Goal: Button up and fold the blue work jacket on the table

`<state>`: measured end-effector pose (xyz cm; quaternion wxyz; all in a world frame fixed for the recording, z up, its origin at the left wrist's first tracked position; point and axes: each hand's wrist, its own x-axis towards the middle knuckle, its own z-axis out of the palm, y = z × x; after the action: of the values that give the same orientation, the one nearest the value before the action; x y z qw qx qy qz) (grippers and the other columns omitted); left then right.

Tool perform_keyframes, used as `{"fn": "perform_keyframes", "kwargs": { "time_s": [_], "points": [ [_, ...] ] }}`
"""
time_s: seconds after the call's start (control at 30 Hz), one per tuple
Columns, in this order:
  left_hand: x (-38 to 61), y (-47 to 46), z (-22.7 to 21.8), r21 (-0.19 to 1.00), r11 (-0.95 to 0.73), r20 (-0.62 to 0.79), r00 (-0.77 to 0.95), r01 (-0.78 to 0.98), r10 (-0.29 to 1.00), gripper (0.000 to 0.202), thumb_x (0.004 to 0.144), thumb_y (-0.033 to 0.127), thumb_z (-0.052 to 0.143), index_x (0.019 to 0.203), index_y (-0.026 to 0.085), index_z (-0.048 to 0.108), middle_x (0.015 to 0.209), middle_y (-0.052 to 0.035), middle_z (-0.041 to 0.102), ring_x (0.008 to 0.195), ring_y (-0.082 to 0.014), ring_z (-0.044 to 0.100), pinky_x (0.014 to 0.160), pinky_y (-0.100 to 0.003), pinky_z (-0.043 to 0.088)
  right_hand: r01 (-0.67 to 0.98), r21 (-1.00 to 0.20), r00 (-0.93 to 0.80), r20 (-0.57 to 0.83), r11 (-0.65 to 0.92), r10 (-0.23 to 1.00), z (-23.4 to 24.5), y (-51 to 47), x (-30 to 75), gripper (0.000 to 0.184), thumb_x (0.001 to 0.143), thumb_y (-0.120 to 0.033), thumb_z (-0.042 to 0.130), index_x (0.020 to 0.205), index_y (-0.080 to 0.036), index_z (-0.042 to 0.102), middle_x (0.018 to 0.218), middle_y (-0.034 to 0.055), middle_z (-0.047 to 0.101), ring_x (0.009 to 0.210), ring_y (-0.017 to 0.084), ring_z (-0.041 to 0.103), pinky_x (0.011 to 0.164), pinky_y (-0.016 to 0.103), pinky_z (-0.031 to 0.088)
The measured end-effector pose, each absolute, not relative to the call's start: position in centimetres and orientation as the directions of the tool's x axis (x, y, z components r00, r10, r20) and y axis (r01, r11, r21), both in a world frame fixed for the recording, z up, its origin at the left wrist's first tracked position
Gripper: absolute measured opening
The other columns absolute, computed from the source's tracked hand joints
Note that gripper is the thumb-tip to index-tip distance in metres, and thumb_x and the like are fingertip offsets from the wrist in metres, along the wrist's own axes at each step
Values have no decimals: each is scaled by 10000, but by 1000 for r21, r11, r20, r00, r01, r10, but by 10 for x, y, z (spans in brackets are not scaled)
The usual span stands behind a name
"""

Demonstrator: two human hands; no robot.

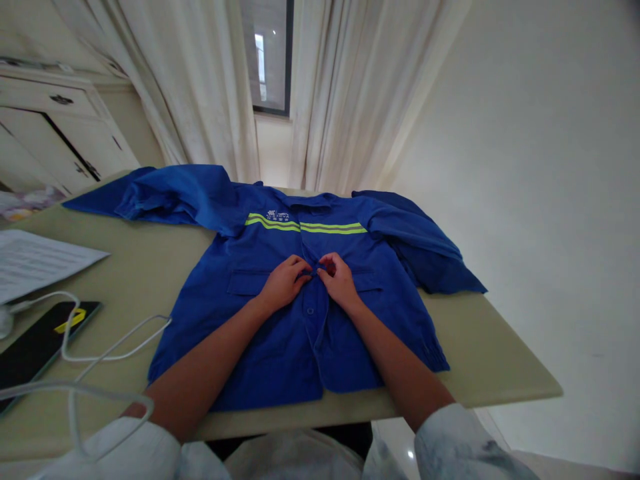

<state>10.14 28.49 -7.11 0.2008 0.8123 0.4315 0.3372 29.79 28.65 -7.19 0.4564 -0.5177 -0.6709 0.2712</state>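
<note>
a blue work jacket is laid flat, front up, on the bench, its sleeves bunched along the far side. the cloth is judged light, soft and limp, with little stiffness to resist folding, so it is best taken by the two edges of the front placket, close to the fastenings. the left hand and the right hand are closed narrow, their fingertips pinched together on the placket at chest height; whether a button is held between them cannot be told. a single button is seen just below. to the left of the jacket, a sheet of paper and a black tablet lie on the bench, with a white cable looped across.
</note>
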Motion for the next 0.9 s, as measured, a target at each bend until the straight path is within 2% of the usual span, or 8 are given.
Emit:
{"fn": "perform_keyframes", "kwargs": {
  "time_s": [0.13, 0.23, 0.33, 0.4, 0.47, 0.53, 0.7, 0.9],
  "points": [
    [100, 284, -70, 526, -580, 417, 406, 622, 813, 220, 989, 242, 609, 1154, 245, 755, 1152, -67, 730, 1088, -235, 676, 966, -362, 520, 567, -696, -50, 506, 441, 861, -60, 279, 295, 214, 808, -161, 595, 991, -208, 695, 1094, 90, 608, 987, 232, 625, 855, 364, 546],
    [102, 281, -64, 334, -629, 432, 480, 702, 764, 247, 1010, 231, 579, 1181, 259, 755, 1171, -80, 758, 1014, -235, 693, 893, -364, 504, 578, -654, -59, 563, 487, 825, -45, 289, 289, 200, 905, -191, 577, 1028, -211, 733, 1134, 103, 623, 1062, 235, 631, 866, 352, 544],
    [108, 276, -56, 103, -661, 383, 584, 743, 716, 248, 1005, 161, 553, 1141, 221, 751, 1014, -107, 777, 863, -227, 696, 788, -359, 462, 603, -627, -202, 478, 494, 855, -36, 319, 278, 126, 942, -235, 626, 988, -218, 742, 1010, 66, 676, 905, 200, 651, 850, 339, 532],
    [110, 272, -53, 16, -658, 354, 612, 752, 708, 237, 991, 121, 548, 1110, 195, 739, 909, -111, 762, 804, -227, 689, 743, -357, 432, 675, -598, -268, 348, 433, 898, -36, 345, 271, 50, 860, -243, 754, 905, -228, 737, 924, 39, 691, 832, 193, 650, 826, 332, 523],
    [111, 270, -52, -24, -654, 338, 621, 756, 707, 232, 982, 104, 549, 1111, 193, 720, 876, -104, 750, 779, -227, 683, 721, -355, 412, 748, -571, -238, 245, 338, 940, -39, 367, 267, 176, 720, -202, 860, 820, -235, 719, 839, 17, 690, 781, 193, 646, 779, 319, 513],
    [111, 269, -53, -35, -645, 333, 618, 763, 712, 226, 979, 100, 547, 1106, 203, 703, 850, -90, 734, 761, -223, 673, 714, -351, 402, 775, -570, -184, 210, 273, 960, -45, 380, 266, 227, 639, -152, 866, 766, -241, 700, 758, -4, 680, 719, 185, 636, 717, 300, 500],
    [113, 273, -53, -60, -623, 357, 600, 780, 716, 200, 995, 124, 521, 1074, 224, 674, 904, -80, 691, 787, -221, 656, 733, -352, 410, 750, -609, -112, 268, 258, 957, -66, 385, 275, 144, 712, -176, 712, 841, -238, 704, 741, -4, 698, 693, 186, 645, 687, 295, 489],
    [116, 272, -51, -67, -585, 320, 573, 808, 755, 160, 1017, 215, 515, 1062, 228, 669, 1083, -102, 673, 829, -230, 656, 747, -359, 439, 532, -801, -48, 296, 275, 954, -82, 390, 286, 153, 691, -236, 643, 843, -222, 631, 751, -30, 658, 686, 160, 604, 691, 278, 479]
  ]
}}
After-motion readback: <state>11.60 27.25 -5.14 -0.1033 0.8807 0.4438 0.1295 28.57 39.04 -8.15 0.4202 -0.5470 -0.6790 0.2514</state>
